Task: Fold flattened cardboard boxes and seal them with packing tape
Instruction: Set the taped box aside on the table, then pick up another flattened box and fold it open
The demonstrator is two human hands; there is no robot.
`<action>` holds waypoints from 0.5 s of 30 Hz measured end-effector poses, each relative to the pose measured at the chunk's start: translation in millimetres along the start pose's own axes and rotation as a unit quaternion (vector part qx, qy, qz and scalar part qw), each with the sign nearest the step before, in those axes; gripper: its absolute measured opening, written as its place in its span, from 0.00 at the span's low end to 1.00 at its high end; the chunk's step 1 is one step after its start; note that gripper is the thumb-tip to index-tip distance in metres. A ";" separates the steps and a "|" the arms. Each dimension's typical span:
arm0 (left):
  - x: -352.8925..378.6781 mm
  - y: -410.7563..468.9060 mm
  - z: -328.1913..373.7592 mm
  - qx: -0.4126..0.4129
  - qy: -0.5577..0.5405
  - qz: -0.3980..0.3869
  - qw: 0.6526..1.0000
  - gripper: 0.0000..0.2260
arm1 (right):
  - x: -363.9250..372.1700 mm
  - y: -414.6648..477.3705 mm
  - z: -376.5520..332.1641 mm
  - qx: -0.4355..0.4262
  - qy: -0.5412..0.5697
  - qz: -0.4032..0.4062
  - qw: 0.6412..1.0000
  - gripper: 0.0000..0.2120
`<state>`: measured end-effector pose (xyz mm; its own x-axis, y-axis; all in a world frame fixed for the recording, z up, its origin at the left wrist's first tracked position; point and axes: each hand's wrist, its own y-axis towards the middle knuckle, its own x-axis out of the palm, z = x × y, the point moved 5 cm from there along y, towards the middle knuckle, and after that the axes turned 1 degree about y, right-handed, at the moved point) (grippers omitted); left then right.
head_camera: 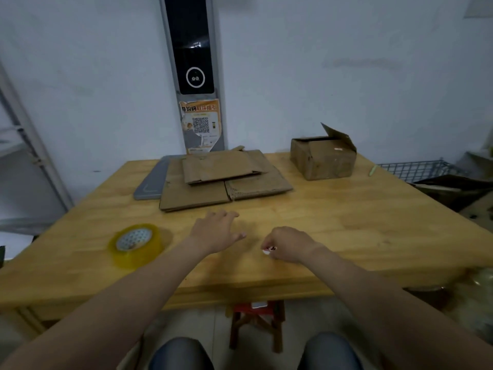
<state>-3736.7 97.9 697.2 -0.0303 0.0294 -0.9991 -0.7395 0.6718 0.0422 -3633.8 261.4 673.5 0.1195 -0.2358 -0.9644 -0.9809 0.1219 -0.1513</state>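
Flattened boxes [224, 180] untouched; left hand [216, 232] flat, fingers [230, 214] released; right hand [289, 244] pinching small item [269, 249].

A light wooden worktop [346, 222] carries a roll of clear yellowish packing tape [135, 244] near its left front. At the back lie stacked flattened brown cardboard boxes [224, 177], partly over a flat grey panel [152, 182]. To the right stand a folded brown cardboard box [322, 158] and a thin pale green stick [372, 170].
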 end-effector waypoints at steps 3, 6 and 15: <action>6.1 8.1 10.9 -0.006 0.002 -0.006 1.000 0.31 | -5.3 -3.3 29.4 0.014 0.006 0.040 0.999 0.12; 11.7 24.3 24.5 0.003 -0.007 -0.008 1.000 0.30 | -8.9 -4.0 76.0 0.045 0.007 0.054 0.998 0.14; 25.1 102.2 51.6 -0.015 -0.037 -0.020 0.999 0.29 | -45.1 -19.2 233.6 0.251 -0.147 0.042 0.956 0.21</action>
<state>-3778.4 205.5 676.5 0.0488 0.0594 -0.9970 -0.7593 0.6508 0.0016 -3584.6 494.9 669.2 0.1546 0.0668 -0.9857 -0.8003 0.5935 -0.0853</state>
